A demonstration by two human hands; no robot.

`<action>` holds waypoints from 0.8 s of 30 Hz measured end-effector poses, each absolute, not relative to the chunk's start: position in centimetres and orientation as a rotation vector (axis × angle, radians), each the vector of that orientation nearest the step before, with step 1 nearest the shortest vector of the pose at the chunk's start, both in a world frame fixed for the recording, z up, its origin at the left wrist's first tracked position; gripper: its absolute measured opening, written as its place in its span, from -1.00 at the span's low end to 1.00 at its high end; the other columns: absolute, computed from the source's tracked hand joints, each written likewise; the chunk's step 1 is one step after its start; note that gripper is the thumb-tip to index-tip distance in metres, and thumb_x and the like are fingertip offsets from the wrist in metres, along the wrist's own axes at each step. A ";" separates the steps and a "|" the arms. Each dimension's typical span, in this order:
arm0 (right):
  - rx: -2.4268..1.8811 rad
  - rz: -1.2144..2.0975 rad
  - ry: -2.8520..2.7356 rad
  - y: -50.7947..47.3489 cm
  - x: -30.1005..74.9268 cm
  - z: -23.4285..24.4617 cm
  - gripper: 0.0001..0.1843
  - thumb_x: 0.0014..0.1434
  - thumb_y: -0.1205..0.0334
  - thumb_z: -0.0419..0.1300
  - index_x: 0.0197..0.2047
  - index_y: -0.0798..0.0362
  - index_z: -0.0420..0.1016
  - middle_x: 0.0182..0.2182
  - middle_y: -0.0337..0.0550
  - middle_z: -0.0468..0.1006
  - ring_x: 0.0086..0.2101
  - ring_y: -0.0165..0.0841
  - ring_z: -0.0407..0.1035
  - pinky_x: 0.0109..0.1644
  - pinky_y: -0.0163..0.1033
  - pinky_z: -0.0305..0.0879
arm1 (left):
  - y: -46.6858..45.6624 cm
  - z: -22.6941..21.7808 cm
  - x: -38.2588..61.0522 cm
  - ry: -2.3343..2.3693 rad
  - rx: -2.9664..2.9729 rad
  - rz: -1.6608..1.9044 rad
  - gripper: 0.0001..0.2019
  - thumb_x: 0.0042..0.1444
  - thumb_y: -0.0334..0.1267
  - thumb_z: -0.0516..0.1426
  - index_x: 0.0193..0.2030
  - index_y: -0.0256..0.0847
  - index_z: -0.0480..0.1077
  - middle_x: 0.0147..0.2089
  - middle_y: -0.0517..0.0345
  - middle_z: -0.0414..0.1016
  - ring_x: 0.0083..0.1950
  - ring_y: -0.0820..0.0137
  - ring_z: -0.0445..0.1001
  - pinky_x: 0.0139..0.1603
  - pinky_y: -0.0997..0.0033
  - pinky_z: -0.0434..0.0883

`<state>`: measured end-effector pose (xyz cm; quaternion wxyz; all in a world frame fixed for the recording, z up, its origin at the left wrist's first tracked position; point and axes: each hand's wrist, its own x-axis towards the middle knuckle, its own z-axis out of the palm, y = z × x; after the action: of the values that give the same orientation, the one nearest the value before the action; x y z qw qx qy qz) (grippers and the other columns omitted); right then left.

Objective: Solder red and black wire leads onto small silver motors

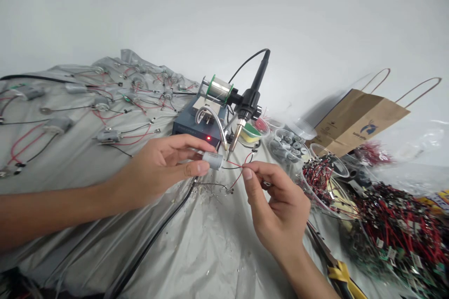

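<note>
Between the thumb and fingers of my left hand (175, 159) is a small grey cylindrical motor (213, 160). My right hand (277, 198) pinches a thin red wire (234, 164) just right of the motor's end. A black wire runs beside it, and more red and black leads dangle below, over the sheet. Right above the motor, a soldering iron (240, 131) is clamped in a stand with its tip pointing down. A curved metal feed tube (217, 121) ends close to that tip. Behind them sits a blue soldering station (185, 119) with a lit red light, carrying a solder spool (220, 88).
Several wired motors (108, 136) lie across the grey sheet (196, 252) on the left. To the right stand a tub of motors (289, 145), piles of red-black wires (396, 219), a paper bag (361, 119) and yellow-handled pliers (338, 271). A black cable (157, 238) crosses the front.
</note>
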<state>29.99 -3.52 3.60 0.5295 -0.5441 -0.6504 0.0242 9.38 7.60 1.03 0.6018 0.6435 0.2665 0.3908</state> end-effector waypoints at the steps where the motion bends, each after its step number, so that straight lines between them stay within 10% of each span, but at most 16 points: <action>1: -1.299 0.058 -1.554 -3.5 30.0 3.6 -0.91 0.42 0.34 0.28 -0.15 -0.03 0.58 -0.50 -0.42 0.53 -0.53 -0.60 0.33 -0.43 -0.54 0.30 | 7.6 1.0 9.4 0.619 1.494 0.903 -0.75 0.19 -0.09 0.44 0.01 0.02 0.69 -0.22 0.26 0.75 -0.24 0.44 0.63 -0.25 0.55 0.48; 24: -1.308 0.045 -1.569 -3.6 29.8 3.8 -0.91 0.40 0.35 0.28 -0.17 -0.02 0.59 -0.53 -0.40 0.53 -0.57 -0.54 0.32 -0.48 -0.44 0.32 | 7.7 0.7 9.2 0.646 1.513 0.868 -0.67 0.20 -0.02 0.44 0.06 -0.03 0.67 -0.13 0.15 0.78 -0.16 0.35 0.67 -0.14 0.44 0.54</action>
<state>29.75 -3.63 3.78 0.5219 -0.5459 -0.6552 0.0186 9.19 7.70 0.68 0.5977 0.6521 0.2783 0.3742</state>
